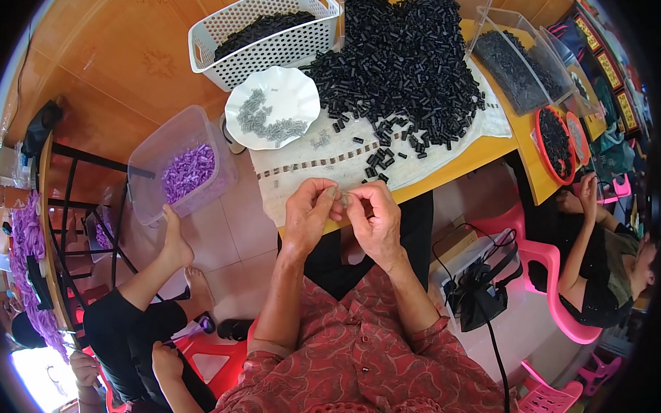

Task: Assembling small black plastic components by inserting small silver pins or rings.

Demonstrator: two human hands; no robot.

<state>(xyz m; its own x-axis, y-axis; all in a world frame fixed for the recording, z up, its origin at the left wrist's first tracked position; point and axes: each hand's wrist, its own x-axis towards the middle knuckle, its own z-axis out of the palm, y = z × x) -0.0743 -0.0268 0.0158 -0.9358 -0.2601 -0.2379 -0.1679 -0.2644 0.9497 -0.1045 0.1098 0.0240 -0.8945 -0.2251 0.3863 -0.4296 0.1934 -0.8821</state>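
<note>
My left hand (308,216) and my right hand (377,222) meet over the table's front edge, thumbs and fingertips pinched close together. Whatever sits between the fingertips is too small to make out. Just beyond them, several short black tube-shaped pieces (377,161) lie loose on a pale cloth (279,192). Behind these rises a large heap of the same black pieces (398,66). A white scalloped dish (239,93) to the far left of my hands holds small clear-grey pieces (258,120), and a few more (320,140) are scattered on the cloth beside it.
A white perforated basket (267,57) with black pieces stands behind the dish. Clear bins (512,102) and a red-rimmed tray (541,137) are at right. On the left, a translucent tub (144,185) holds purple pieces. People sit on both sides; a pink chair (555,286) is at right.
</note>
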